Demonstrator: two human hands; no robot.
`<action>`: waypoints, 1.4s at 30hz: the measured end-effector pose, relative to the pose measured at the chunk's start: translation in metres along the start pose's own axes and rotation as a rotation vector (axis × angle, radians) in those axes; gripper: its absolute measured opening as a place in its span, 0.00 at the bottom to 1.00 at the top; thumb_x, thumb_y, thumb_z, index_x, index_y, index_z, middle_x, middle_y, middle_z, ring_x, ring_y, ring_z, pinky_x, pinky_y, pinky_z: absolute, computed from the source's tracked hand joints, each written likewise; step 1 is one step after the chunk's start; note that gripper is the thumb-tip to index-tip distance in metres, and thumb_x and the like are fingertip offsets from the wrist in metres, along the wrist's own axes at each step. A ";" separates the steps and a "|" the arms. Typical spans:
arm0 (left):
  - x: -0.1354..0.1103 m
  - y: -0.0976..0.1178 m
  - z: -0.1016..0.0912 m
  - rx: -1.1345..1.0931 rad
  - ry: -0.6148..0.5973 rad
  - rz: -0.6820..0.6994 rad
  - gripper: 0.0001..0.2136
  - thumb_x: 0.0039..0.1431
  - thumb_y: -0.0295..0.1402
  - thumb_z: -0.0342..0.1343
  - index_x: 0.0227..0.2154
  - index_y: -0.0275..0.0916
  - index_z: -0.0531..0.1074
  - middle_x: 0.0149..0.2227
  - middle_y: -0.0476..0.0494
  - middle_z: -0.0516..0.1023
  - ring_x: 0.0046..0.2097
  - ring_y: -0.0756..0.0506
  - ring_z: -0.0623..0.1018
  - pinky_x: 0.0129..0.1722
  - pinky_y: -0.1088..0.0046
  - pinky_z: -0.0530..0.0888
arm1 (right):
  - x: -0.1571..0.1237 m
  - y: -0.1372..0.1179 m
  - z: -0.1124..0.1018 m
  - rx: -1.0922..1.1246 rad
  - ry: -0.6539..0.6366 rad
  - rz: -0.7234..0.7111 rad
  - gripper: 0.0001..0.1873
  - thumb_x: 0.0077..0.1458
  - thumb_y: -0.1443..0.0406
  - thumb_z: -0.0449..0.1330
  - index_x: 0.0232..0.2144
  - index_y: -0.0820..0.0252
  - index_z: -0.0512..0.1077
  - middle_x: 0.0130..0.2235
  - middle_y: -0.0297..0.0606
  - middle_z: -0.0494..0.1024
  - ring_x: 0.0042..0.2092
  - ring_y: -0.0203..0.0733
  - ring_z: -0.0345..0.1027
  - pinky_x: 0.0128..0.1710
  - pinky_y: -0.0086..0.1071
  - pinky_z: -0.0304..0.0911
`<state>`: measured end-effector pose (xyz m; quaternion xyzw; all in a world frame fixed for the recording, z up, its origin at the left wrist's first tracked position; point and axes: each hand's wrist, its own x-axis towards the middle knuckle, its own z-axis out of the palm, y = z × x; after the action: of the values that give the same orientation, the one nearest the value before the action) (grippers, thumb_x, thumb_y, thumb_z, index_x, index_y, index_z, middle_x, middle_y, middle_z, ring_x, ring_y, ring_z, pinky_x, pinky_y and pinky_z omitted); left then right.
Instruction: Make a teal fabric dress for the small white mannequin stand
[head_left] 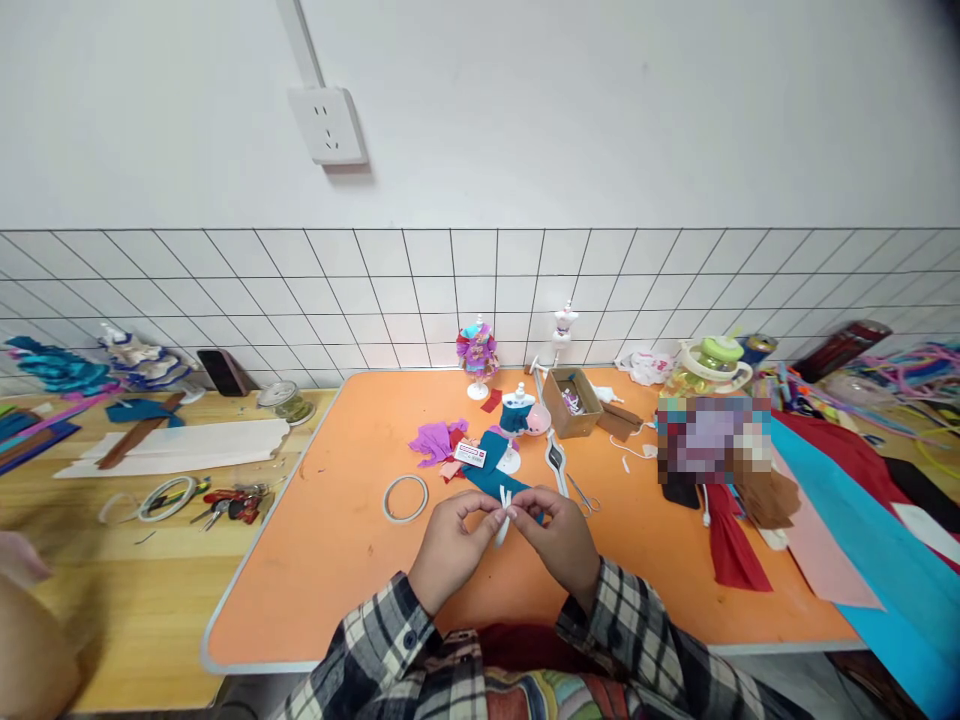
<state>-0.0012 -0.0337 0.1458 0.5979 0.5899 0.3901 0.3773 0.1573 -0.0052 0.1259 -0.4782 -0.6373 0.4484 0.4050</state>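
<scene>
Fingertips of my left hand (456, 545) and my right hand (561, 535) meet above the front middle of the table. Both pinch a small white strip (500, 535), whose narrow ends stick up between the thumbs. Just beyond them lies blue-green crepe paper (487, 478) with a small white labelled packet (471, 455) on it. A miniature dress form (517, 410) wrapped in white and blue stands behind. Left of my hands is a roll of tape (406, 499). Scissors (583, 495) rest to the right, partly hidden near my right hand.
The orange table (337, 580) holds purple crepe paper (435, 442), a dressed mini form (478, 355), a cardboard box (572, 403) and a lidded jug (709, 370). Coloured sheets (862, 510) cover the right side. Another person's arm (34, 630) reaches in at the left.
</scene>
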 end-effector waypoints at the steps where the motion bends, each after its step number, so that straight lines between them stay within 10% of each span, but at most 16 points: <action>1: 0.000 0.000 -0.001 -0.007 -0.007 -0.003 0.09 0.56 0.36 0.56 0.27 0.37 0.76 0.29 0.44 0.79 0.34 0.44 0.77 0.39 0.69 0.71 | 0.000 0.001 0.000 -0.012 -0.010 -0.025 0.07 0.50 0.62 0.60 0.26 0.60 0.74 0.26 0.35 0.74 0.28 0.36 0.64 0.29 0.28 0.61; 7: 0.001 -0.001 0.003 -0.145 0.002 -0.039 0.07 0.51 0.34 0.58 0.23 0.37 0.76 0.25 0.45 0.78 0.31 0.45 0.75 0.36 0.71 0.69 | -0.003 0.003 0.002 -0.155 -0.008 -0.194 0.04 0.50 0.68 0.59 0.24 0.59 0.71 0.25 0.33 0.71 0.26 0.34 0.64 0.26 0.26 0.60; 13: -0.001 -0.005 0.015 -0.693 -0.014 -0.296 0.10 0.45 0.38 0.64 0.23 0.35 0.76 0.24 0.48 0.76 0.29 0.49 0.72 0.35 0.73 0.70 | -0.004 0.005 -0.005 -0.555 0.010 -0.691 0.08 0.58 0.69 0.54 0.33 0.56 0.72 0.32 0.37 0.77 0.35 0.39 0.70 0.36 0.31 0.63; 19: 0.003 -0.006 0.011 -0.599 0.074 -0.278 0.14 0.48 0.42 0.64 0.26 0.34 0.78 0.23 0.47 0.75 0.28 0.49 0.71 0.33 0.74 0.70 | -0.001 0.003 -0.008 -0.423 0.091 -0.330 0.22 0.52 0.62 0.63 0.50 0.57 0.68 0.38 0.38 0.78 0.26 0.35 0.68 0.26 0.29 0.64; 27: 0.001 -0.011 0.014 -0.564 -0.020 -0.270 0.13 0.48 0.40 0.64 0.30 0.35 0.80 0.27 0.44 0.79 0.33 0.46 0.75 0.37 0.72 0.71 | 0.006 0.002 -0.006 -0.082 -0.006 -0.044 0.06 0.49 0.62 0.62 0.29 0.57 0.76 0.30 0.35 0.78 0.28 0.36 0.69 0.23 0.26 0.62; 42: -0.004 -0.016 0.025 -0.580 0.151 -0.256 0.12 0.45 0.41 0.65 0.25 0.35 0.79 0.25 0.45 0.80 0.29 0.46 0.77 0.34 0.71 0.73 | -0.006 0.015 -0.003 -0.712 -0.044 -0.731 0.11 0.62 0.69 0.49 0.34 0.58 0.70 0.32 0.38 0.76 0.36 0.38 0.70 0.35 0.30 0.62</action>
<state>0.0157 -0.0373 0.1212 0.3559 0.5507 0.5346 0.5332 0.1648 -0.0082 0.1120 -0.3228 -0.8847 0.0423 0.3337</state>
